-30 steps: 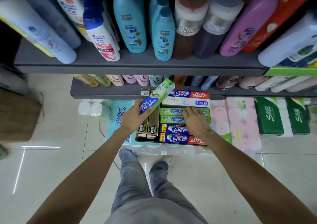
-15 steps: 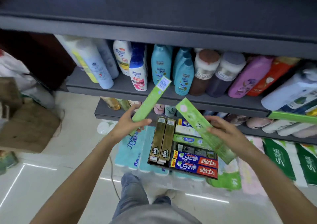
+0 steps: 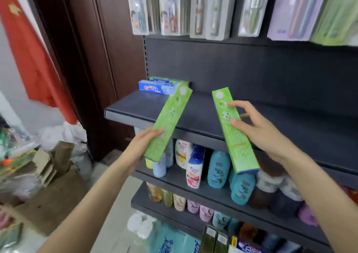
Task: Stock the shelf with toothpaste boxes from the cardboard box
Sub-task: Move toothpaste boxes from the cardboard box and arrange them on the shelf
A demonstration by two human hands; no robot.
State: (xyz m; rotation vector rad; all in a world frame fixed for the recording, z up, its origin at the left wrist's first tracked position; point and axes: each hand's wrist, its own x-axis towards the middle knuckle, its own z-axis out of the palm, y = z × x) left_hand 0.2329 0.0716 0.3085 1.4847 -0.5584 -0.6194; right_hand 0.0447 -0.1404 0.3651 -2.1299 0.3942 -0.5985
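Observation:
My left hand (image 3: 144, 141) grips the lower end of a green toothpaste box (image 3: 169, 119), its far end tilted up over the dark grey shelf (image 3: 124, 113). In my right hand (image 3: 257, 130) a second green toothpaste box (image 3: 230, 128) is held by fingers and thumb, slanting out past the shelf's front edge. At the shelf's back left corner lie a blue Crest box (image 3: 157, 88) and a green box (image 3: 168, 81) behind it. The cardboard box (image 3: 228, 241) with more toothpaste boxes shows at the bottom edge.
Toothbrush packs (image 3: 213, 10) hang above the shelf. Shampoo bottles (image 3: 219, 169) fill the shelf below, with smaller bottles (image 3: 191, 204) one level lower. A dark wooden door frame (image 3: 93, 58) and a red flag (image 3: 33, 45) stand to the left, with flattened cardboard (image 3: 50, 194) and bags on the floor.
Both hands have risen from the cardboard box up to the dark shelf, each carrying a green toothpaste box. My view has tilted up from the floor.

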